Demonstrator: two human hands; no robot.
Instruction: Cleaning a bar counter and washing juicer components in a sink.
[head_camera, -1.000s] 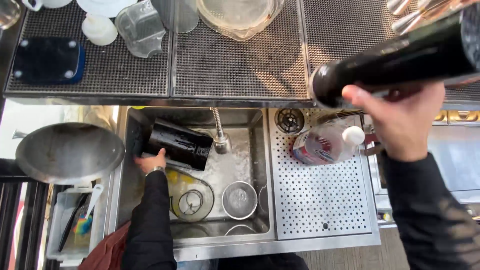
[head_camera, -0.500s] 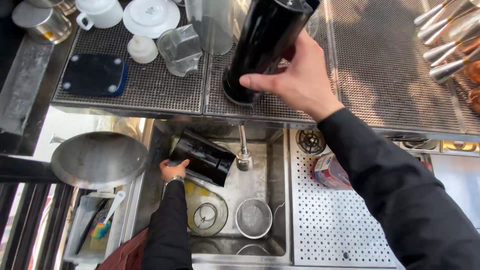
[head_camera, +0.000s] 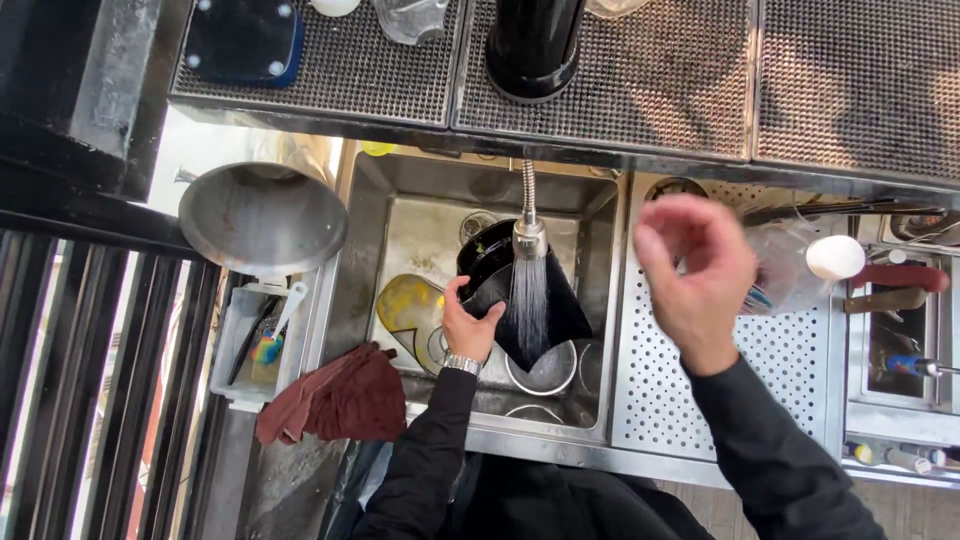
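Half a second back the right hand was gripping the tall black cylinder; now that cylinder stands alone on the upper mesh shelf and the hand hangs free over the perforated drainboard, fingers loosely curled, holding nothing. Down in the sink, the left hand clutches the black jug, fingers wrapped round its rim, tilted under the running spray tap. Water streams straight down its side. Steel cups sit just below, a yellowish plate to the left. Risk here, I'd say: a wet one-handed grip, so the jug could slip onto the cups, or spray could bounce out onto the red cloth at the sink's edge.
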